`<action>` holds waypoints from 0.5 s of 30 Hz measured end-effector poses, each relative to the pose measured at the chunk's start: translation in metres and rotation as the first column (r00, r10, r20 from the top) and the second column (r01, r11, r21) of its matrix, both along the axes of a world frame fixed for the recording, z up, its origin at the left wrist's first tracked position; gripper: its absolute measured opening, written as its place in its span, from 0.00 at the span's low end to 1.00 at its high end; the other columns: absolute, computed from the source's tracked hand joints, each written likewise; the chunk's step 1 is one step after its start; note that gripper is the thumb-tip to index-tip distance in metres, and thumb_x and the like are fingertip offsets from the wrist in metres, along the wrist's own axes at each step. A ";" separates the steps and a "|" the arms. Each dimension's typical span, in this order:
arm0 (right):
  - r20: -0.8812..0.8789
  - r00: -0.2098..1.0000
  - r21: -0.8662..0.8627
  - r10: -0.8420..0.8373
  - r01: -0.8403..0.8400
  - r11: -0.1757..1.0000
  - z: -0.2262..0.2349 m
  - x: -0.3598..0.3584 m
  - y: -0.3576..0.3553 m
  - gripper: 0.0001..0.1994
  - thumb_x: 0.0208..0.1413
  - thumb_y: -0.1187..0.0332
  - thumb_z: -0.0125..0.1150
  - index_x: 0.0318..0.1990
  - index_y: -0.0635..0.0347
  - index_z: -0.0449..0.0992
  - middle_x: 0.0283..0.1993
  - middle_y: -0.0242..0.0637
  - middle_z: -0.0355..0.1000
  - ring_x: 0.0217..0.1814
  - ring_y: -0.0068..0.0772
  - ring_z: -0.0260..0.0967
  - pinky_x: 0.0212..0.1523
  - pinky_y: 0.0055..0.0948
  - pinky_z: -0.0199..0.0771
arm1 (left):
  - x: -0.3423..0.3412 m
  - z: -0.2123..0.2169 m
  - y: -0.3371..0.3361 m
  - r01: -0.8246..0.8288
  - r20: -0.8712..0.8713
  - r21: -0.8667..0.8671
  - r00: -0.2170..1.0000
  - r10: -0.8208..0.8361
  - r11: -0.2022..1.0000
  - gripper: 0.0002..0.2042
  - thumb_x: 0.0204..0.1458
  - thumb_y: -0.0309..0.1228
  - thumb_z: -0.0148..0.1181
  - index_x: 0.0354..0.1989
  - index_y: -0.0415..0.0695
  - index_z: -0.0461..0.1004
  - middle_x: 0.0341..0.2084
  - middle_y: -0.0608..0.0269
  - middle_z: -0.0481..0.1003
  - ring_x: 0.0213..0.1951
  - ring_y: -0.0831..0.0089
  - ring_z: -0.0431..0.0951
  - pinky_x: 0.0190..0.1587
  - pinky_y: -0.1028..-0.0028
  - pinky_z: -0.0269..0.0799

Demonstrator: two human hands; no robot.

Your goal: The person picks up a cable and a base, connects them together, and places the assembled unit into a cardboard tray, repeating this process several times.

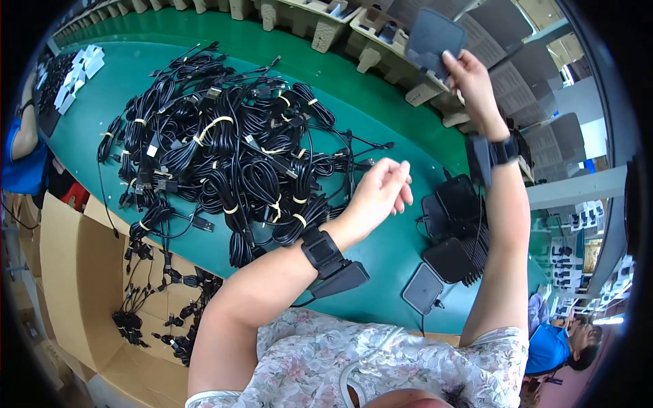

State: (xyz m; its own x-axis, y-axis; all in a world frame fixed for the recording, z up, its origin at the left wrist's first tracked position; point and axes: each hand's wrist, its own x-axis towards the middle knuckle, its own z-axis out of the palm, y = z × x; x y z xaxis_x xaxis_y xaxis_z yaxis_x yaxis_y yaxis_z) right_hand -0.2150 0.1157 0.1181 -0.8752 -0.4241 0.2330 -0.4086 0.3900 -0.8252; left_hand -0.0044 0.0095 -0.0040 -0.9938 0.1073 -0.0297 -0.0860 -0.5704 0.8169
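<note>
My right hand (471, 83) is raised at the upper right, its fingers closed on the lower edge of a flat, dark square pad (435, 35) with rounded corners. The pad is held up beside the moulded trays. My left hand (382, 190) hovers over the table's middle, fingers loosely bent and a little apart, with nothing visible in them. Just left of it spreads a big heap of black cables (224, 146), coiled and tied in bundles with pale bands. To its right, similar dark square pads (456, 197) lie in a stack, with a single pad (423, 289) nearer me.
Moulded brown trays (333, 30) line the table's far edge. An open cardboard box (75, 272) with cables stands at lower left. A grey metal rail (578, 187) crosses on the right. Co-workers in blue show at far left (24, 156) and lower right (547, 347).
</note>
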 end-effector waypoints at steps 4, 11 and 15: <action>-0.025 0.972 -0.009 -0.233 0.233 0.972 -0.011 -0.075 -0.003 0.13 0.56 0.58 0.59 0.32 0.60 0.70 0.18 0.25 0.61 0.17 0.15 0.57 0.18 0.15 0.57 | 0.001 -0.007 0.002 0.022 0.004 -0.060 1.000 -0.022 0.998 0.14 0.62 0.42 0.42 0.35 0.42 0.64 0.21 0.65 0.71 0.20 0.82 0.69 0.23 0.83 0.64; 0.200 0.936 0.183 -0.289 0.254 0.950 -0.033 -0.129 -0.008 0.17 0.55 0.56 0.58 0.32 0.63 0.70 0.18 0.29 0.61 0.18 0.20 0.59 0.21 0.21 0.60 | 0.001 -0.009 0.003 0.005 0.022 -0.073 1.000 -0.003 0.997 0.12 0.61 0.39 0.44 0.35 0.42 0.64 0.21 0.66 0.71 0.20 0.83 0.69 0.22 0.82 0.64; -0.267 0.927 0.572 -0.263 0.372 0.731 -0.028 -0.113 -0.012 0.18 0.55 0.54 0.58 0.34 0.65 0.73 0.20 0.32 0.66 0.23 0.25 0.65 0.25 0.26 0.65 | 0.002 -0.006 0.005 0.006 -0.003 -0.052 1.000 -0.006 0.999 0.11 0.61 0.38 0.44 0.35 0.42 0.64 0.21 0.66 0.71 0.20 0.82 0.69 0.21 0.82 0.63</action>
